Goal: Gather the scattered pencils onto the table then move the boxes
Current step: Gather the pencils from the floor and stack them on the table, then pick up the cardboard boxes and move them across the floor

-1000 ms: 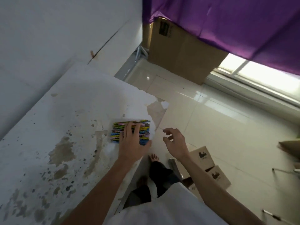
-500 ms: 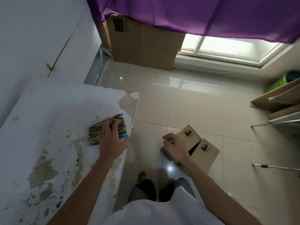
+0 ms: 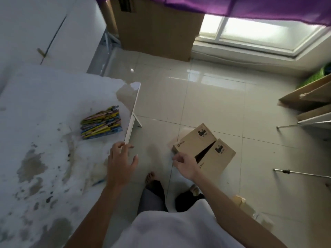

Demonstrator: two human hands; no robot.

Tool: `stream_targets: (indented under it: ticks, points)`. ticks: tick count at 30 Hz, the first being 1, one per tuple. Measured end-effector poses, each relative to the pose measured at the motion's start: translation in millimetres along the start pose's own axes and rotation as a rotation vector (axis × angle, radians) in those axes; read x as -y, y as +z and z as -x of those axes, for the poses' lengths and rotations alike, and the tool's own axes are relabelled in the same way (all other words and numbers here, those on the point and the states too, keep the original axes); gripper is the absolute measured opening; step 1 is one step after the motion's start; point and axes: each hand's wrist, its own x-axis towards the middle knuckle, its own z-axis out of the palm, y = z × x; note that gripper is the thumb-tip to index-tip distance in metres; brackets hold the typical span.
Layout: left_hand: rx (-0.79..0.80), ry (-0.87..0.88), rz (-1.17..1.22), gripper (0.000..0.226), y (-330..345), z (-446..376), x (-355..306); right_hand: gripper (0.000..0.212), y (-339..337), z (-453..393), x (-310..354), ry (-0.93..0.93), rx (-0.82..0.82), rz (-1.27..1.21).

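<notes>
Bare left hand hangs over the table edge, fingers spread, holding nothing. Right hand curls loosely above the boxes, empty.

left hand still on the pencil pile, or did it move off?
Yes, it moved. The left hand has left the pencil pile and now hovers open at the table edge, nearer the person, touching nothing. The pile stays put.

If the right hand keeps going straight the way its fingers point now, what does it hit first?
Probably the nearer box on the floor: the right hand has its curled fingers aimed at that box's near corner. Depth is unclear from one view, so it may be above the box, not touching.
</notes>
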Motion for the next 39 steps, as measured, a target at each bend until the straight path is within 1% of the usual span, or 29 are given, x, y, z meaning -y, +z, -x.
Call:
stream_targets:
  ticks: [3, 5, 7, 10, 14, 17, 20, 21, 25, 28, 31, 35, 39]
  points:
    - [0.095, -0.075, -0.087, 0.053, 18.4, 41.0, 45.3, 0.015, 29.1, -1.9, 2.6, 0.009, 0.101, 0.045]
    - [0.117, -0.106, -0.099, 0.055, 24.8, 61.3, 64.5, 0.015, 46.9, -2.1, 9.1, 0.000, 0.160, 0.085]
    - [0.098, -0.072, -0.083, 0.049, 25.4, 64.5, 67.7, 0.017, 56.5, -2.0, 17.8, -0.007, 0.194, 0.121]
    - [0.084, -0.072, -0.042, 0.032, 23.0, 57.5, 77.0, 0.019, 70.1, -2.9, 37.4, -0.034, 0.216, 0.168]
    - [0.032, -0.015, 0.013, 0.025, 18.7, 53.6, 80.7, 0.019, 78.6, -8.0, 59.4, -0.069, 0.227, 0.190]
    - [0.032, -0.068, 0.188, 0.020, 4.7, 47.5, 76.7, 0.016, 84.0, -12.7, 77.3, -0.101, 0.195, 0.167]
    - [0.036, 0.059, 0.208, 0.027, -9.8, 20.4, 74.7, 0.008, 90.0, -23.0, 98.5, -0.137, 0.137, 0.114]
    - [0.022, 0.092, 0.212, 0.028, -15.9, 8.1, 72.5, 0.010, 89.7, -26.4, 104.5, -0.142, 0.122, 0.097]
    - [-0.114, 0.221, 0.059, 0.037, -51.5, -42.5, 60.9, 0.013, 82.8, -39.9, 129.9, -0.151, 0.058, 0.037]
    - [-0.163, 0.296, -0.005, 0.044, -62.3, -73.5, 63.2, 0.015, 76.6, -49.2, 146.3, -0.172, -0.012, -0.013]
    - [-0.164, 0.315, -0.049, 0.046, -64.3, -90.8, 68.7, 0.016, 71.3, -55.5, 156.7, -0.169, -0.044, -0.038]
    - [-0.135, 0.331, -0.073, 0.037, -61.5, -98.6, 73.9, 0.020, 68.3, -62.8, 158.9, -0.164, -0.069, -0.057]
    - [-0.093, 0.285, -0.080, 0.040, -59.0, -95.7, 74.8, 0.018, 65.8, -63.0, 156.1, -0.134, -0.076, -0.051]
